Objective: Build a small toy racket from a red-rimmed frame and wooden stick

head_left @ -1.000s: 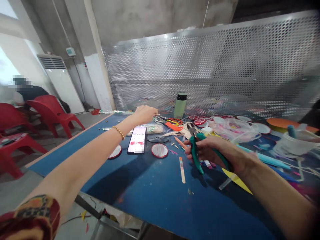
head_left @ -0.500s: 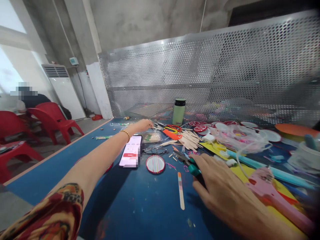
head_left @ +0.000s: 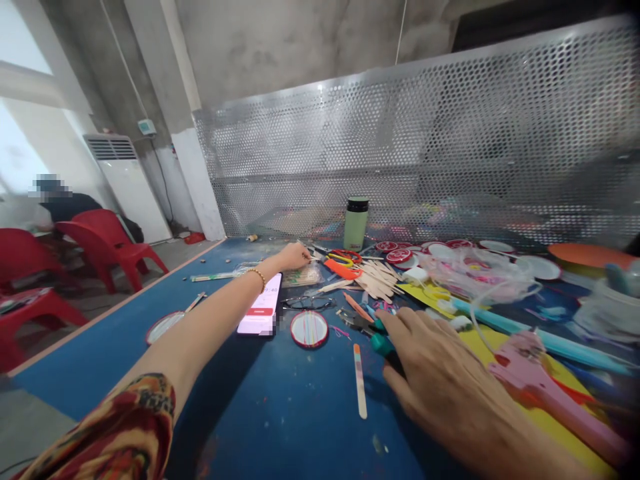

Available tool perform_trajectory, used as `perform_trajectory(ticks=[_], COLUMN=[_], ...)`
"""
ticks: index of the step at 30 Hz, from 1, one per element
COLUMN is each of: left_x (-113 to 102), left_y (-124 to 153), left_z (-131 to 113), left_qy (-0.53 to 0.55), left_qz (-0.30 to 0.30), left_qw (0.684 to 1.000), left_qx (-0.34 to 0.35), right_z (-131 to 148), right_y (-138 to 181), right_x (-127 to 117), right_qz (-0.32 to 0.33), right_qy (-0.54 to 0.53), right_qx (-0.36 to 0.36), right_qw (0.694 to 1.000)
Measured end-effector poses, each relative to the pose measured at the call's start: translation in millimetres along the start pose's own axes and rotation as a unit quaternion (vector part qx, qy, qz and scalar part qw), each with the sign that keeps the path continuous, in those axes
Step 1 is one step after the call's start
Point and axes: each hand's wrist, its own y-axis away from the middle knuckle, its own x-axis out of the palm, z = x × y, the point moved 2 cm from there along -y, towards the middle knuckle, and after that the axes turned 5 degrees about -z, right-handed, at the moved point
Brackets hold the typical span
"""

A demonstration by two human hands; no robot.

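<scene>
The pair of pliers with a dark metal head and teal-green handles (head_left: 382, 344) is to the right of the round white disc with a red rim and coloured threads across it (head_left: 309, 329), its head pointing toward that disc. The right hand (head_left: 425, 360) spreads palm-down over the handles, fingers loosely bent and thumb apart; whether it grips them or merely rests there, I cannot tell.

The left hand (head_left: 295, 255) reaches out beyond the disc, fingers bent downward beside a clear plastic packet of thin pale sticks (head_left: 305, 275). Its fingertips are too small to show whether they hold anything. A gold-coloured bead bracelet (head_left: 259, 280) circles that wrist.

Just right of the disc and nearer the wearer lies a flat wooden craft stick with an orange end (head_left: 360, 383). A dark-edged smartphone with a lit pinkish screen (head_left: 257, 313) lies left of the disc, partly under the left forearm. Beyond the disc and to its right are orange-handled scissors (head_left: 343, 269) and a heap of flat pale wooden sticks (head_left: 380, 279); farther back stands a light green bottle with a black lid (head_left: 355, 225). Well to the disc's right lies a pink plastic glue gun (head_left: 545, 393). The blue worktop (head_left: 280, 407) carries them all. Far beyond the disc rises a perforated silver metal panel (head_left: 320, 147).
</scene>
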Motion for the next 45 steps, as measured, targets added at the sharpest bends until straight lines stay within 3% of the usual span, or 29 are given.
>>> perform_trajectory(ticks=[7, 12, 21, 29, 41, 45], left_x=[-2, 1, 0, -1, -29, -35], left_y=[3, -1, 7, 8, 19, 36], left_z=[-10, -18, -18, -23, -34, -59], left_qy=[0.037, 0.055, 0.111, 0.215, 0.242, 0.269], left_qz=[-0.022, -0.028, -0.058, -0.099, -0.069, -0.059], left_qw=[0.998, 0.996, 0.989, 0.971, 0.965, 0.958], left_qx=[-0.038, -0.071, -0.073, -0.039, -0.074, -0.074], right_z=[-22, -30, -30, -29, -30, -36], right_y=[-8, -15, -1, -3, -9, -14], right_x=[-5, -16, 5, 8, -1, -3], right_qz=[0.045, 0.125, 0.099, 0.133, 0.147, 0.121], right_qy=[-0.035, -0.051, -0.039, -0.032, -0.011, -0.081], right_qx=[0.083, 0.164, 0.060, 0.049, 0.096, 0.155], right_qw=[0.995, 0.977, 0.993, 0.989, 0.984, 0.977])
